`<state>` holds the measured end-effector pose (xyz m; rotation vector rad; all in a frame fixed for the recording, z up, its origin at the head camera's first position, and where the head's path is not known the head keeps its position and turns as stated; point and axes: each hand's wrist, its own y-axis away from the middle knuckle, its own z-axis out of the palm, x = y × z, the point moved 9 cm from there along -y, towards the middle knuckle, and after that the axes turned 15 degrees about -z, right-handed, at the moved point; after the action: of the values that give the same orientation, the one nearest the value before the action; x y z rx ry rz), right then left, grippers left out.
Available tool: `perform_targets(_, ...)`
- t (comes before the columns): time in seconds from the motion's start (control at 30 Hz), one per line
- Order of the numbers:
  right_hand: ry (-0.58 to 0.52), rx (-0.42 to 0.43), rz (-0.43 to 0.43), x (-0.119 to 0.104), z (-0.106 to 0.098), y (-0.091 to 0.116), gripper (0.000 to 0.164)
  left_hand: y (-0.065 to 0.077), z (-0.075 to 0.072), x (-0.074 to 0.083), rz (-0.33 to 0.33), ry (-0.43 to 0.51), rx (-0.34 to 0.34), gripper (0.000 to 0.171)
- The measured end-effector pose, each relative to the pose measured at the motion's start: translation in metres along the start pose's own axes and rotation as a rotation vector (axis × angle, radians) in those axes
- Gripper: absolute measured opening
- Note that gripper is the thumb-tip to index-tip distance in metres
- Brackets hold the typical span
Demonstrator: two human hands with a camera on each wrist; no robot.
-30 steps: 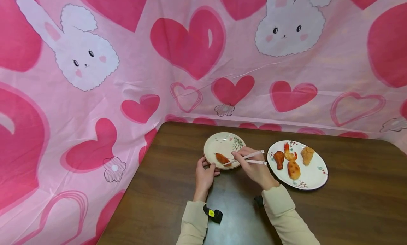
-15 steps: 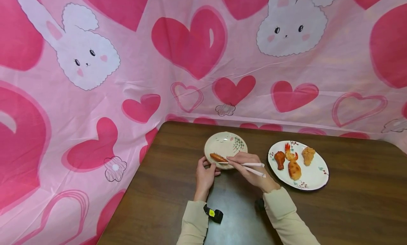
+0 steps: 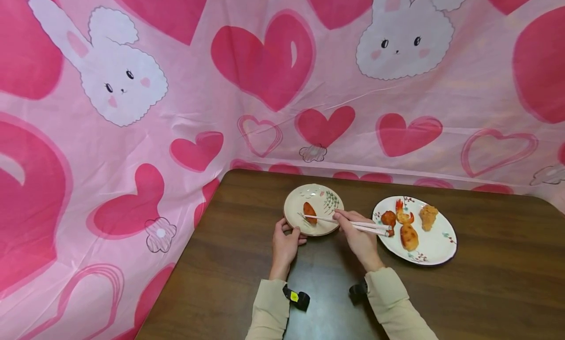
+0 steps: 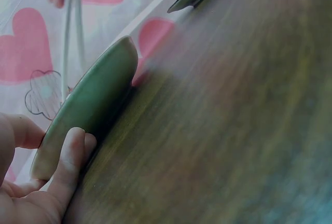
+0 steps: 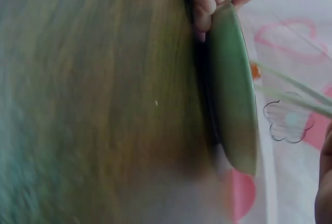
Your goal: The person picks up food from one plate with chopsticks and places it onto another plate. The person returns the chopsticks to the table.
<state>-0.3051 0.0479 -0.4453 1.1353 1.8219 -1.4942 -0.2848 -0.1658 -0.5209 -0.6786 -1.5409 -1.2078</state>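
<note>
Head view: I see left hand (image 3: 285, 244) gripping small plate (image 3: 293, 206) by rim, right hand (image 3: 359, 238) pinching chopsticks (image 3: 371, 226) at brown food piece (image 3: 310, 212).

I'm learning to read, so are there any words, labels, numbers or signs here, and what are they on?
No words or numbers can be read.
Yellow label on the left black wrist gadget: too small to read.
Chopsticks: any marks are too small.
Small plate, big plate: painted plants, no readable writing.

Before you is a brown, wood-grained table (image 3: 220, 266); the dish (image 3: 302, 198) sits directly on it, and the plate (image 3: 434, 242) lies on it, right of the dish.
</note>
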Motion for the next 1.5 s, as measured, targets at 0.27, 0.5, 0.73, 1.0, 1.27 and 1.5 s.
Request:
perform_targets(0.27, -0.338, 0.200, 0.280, 0.090, 0.002, 0.016, 0.044, 0.000, 0.002, 0.001, -0.006, -0.009, 0.000, 0.046)
perform_targets(0.5, -0.401, 0.342, 0.328, 0.102, -0.003, 0.021, 0.041, -0.001, 0.003, 0.002, -0.007, -0.011, 0.004, 0.047)
perform_targets(0.73, -0.396, 0.370, 0.373, 0.095, -0.008, 0.027, 0.048, -0.002, 0.004, 0.001, -0.016, -0.014, 0.001, 0.048)
perform_targets(1.0, -0.491, 0.415, 0.468, 0.059, -0.015, 0.036, 0.047, -0.001, 0.005, 0.001, -0.010, -0.005, -0.006, 0.047)
perform_targets(1.27, -0.521, 0.446, 0.503, 0.062, -0.018, 0.045, 0.041, 0.001, 0.003, 0.001, -0.038, -0.002, -0.008, 0.048)
perform_targets(1.5, -0.523, 0.459, 0.502, 0.063, -0.018, 0.049, 0.034, -0.001, 0.002, -0.002, -0.018, 0.001, -0.003, 0.046)
